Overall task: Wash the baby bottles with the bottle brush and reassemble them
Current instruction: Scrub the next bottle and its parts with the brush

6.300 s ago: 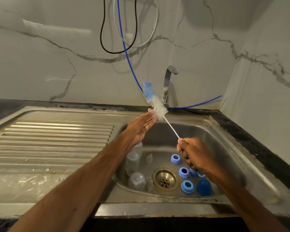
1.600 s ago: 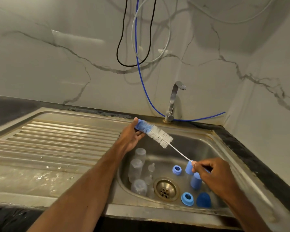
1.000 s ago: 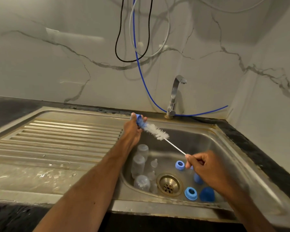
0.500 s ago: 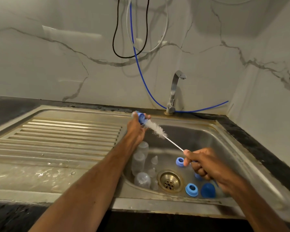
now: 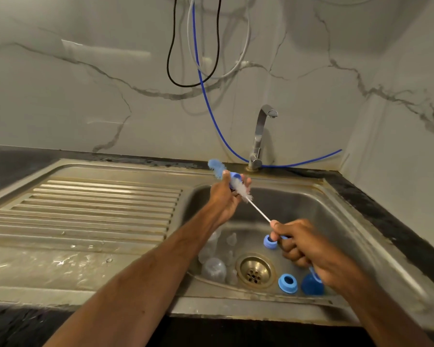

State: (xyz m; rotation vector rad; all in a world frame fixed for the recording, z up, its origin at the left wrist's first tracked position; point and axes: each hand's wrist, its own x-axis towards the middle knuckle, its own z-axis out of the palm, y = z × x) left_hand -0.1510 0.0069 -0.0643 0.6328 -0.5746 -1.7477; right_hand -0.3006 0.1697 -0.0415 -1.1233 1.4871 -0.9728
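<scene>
The left hand (image 5: 224, 196) has its fingers curled round the head of the bottle brush (image 5: 243, 192), blue tip poking out past the thumb and white bristles trailing below the fingers. The right hand (image 5: 301, 242) grips the brush's handle end, both held over the sink (image 5: 336, 221), where clear bottles (image 5: 214, 269) and blue rings (image 5: 288, 283) lie.

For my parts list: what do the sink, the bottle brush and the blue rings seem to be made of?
Sink: stainless steel, dull grey sheen, streaky reflections. Bottle brush: white bristles, probably nylon, on a thin stem; fuzzy blue tip, perhaps sponge. Blue rings: likely smooth plastic.
</scene>
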